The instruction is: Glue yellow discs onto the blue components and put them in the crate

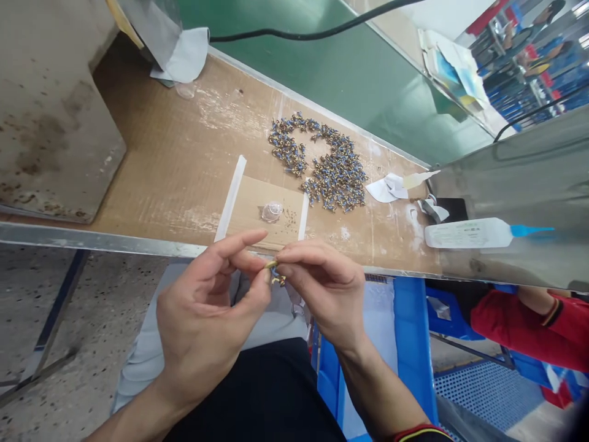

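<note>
Just in front of the table edge, my left hand and my right hand meet over a small brass-and-blue part. Thumb and fingertips of both hands pinch it, and they hide much of its shape. Beyond my fingers, a cardboard sheet lies between two white strips. On it sit a small round, whitish-brown lump and a scatter of tiny brown bits. Farther back on the table spreads a pile of similar brass-and-blue parts.
A white bottle with a blue nozzle lies at the right. Left stands a stained metal housing; a black cable crosses above. Below the table is a blue crate. A person's red sleeve shows at right.
</note>
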Motion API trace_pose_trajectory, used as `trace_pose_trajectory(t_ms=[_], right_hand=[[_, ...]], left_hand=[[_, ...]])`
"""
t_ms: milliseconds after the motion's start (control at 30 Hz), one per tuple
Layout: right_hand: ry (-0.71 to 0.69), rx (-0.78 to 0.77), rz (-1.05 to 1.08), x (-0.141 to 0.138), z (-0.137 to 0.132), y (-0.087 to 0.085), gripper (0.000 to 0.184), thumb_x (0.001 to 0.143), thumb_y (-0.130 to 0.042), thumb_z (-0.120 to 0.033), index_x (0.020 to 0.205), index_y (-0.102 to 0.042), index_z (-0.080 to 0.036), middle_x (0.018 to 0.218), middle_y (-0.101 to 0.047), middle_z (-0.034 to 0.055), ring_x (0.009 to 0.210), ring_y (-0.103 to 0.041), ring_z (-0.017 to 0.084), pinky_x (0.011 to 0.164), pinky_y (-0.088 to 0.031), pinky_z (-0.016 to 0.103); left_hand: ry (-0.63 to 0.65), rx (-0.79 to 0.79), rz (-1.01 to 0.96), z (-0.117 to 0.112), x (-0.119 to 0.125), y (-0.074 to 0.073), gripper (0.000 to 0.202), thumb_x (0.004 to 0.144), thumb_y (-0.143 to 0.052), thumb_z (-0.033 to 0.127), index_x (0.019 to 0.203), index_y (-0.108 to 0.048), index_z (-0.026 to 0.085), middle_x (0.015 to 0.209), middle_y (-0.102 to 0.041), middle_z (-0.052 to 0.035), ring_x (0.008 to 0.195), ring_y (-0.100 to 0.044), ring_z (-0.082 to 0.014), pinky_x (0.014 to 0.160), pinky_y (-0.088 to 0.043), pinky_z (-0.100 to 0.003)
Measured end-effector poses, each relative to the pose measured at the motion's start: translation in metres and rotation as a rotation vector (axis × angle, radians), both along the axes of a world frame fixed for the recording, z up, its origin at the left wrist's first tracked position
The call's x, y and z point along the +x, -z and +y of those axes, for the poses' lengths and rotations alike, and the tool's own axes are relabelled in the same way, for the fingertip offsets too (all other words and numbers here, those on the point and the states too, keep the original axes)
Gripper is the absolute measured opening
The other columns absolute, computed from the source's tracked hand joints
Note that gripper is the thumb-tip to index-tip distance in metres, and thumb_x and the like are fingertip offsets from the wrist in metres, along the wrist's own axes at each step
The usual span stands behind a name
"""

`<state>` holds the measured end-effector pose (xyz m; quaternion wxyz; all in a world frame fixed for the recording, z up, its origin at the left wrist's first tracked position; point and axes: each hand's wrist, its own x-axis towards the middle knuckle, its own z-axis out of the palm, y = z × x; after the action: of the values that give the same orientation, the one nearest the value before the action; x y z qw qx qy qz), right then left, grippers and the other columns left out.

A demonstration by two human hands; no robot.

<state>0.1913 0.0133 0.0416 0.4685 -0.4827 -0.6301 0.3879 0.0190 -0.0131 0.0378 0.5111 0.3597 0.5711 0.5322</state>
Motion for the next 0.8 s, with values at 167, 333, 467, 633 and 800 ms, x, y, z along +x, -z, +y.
trace_pose_trajectory(t_ms=[167, 333, 467, 633, 800], right_hand=[[-0.025, 0.041, -0.033, 0.011, -0.002, 0.012, 0.017, 0.107, -0.082, -0.013, 0.117, -0.088, -0.027, 0.11, -0.085, 0.0013, 0.098, -0.083, 0.015, 0.089, -0.07, 0.028], [-0.031, -0.017, -0.018, 0.027, -0.008, 0.018, 0.018, 0.107, -0.084, -0.015, 0.117, -0.089, -0.028, 0.109, -0.083, 0.0007, 0.098, -0.082, 0.013, 0.089, -0.069, 0.027], [-0.036, -0.205, 0.192, 0.042, -0.013, 0.023, 0.012, 0.105, -0.089, -0.022, 0.116, -0.09, -0.027, 0.11, -0.084, 0.002, 0.099, -0.083, 0.015, 0.086, -0.071, 0.026], [-0.077, -0.282, 0.345, 0.064, -0.019, 0.033, 0.02, 0.101, -0.095, -0.037, 0.115, -0.089, -0.024, 0.11, -0.083, 0.0023, 0.099, -0.084, 0.016, 0.089, -0.075, 0.03], [-0.059, -0.358, 0.413, 0.082, -0.031, 0.038, 0.022, 0.101, -0.096, -0.037, 0.116, -0.088, -0.025, 0.113, -0.085, 0.0031, 0.101, -0.086, 0.018, 0.09, -0.077, 0.034]], left_hand=[[0.064, -0.123, -0.123, 0.005, 0.002, 0.009, 0.038, 0.09, -0.104, 0.027, 0.127, -0.093, 0.03, 0.101, -0.088, -0.0004, 0.095, -0.083, -0.0196, 0.092, -0.069, -0.024], [0.203, -0.296, -0.348, 0.015, 0.003, 0.016, 0.026, 0.083, -0.11, 0.029, 0.105, -0.096, 0.025, 0.099, -0.092, -0.0033, 0.087, -0.083, -0.0173, 0.084, -0.069, -0.021], [0.29, -0.389, -0.429, 0.021, 0.011, 0.014, 0.021, 0.084, -0.108, 0.028, 0.102, -0.097, 0.024, 0.094, -0.092, -0.0031, 0.083, -0.083, -0.0137, 0.084, -0.069, -0.016], [0.35, -0.507, -0.494, 0.023, 0.025, 0.012, 0.023, 0.084, -0.108, 0.025, 0.104, -0.097, 0.022, 0.092, -0.092, -0.0039, 0.078, -0.084, -0.0132, 0.083, -0.07, -0.017], [0.428, -0.597, -0.563, 0.024, 0.041, 0.008, 0.018, 0.085, -0.107, 0.024, 0.1, -0.097, 0.02, 0.086, -0.09, -0.0041, 0.075, -0.083, -0.0124, 0.082, -0.071, -0.016]])
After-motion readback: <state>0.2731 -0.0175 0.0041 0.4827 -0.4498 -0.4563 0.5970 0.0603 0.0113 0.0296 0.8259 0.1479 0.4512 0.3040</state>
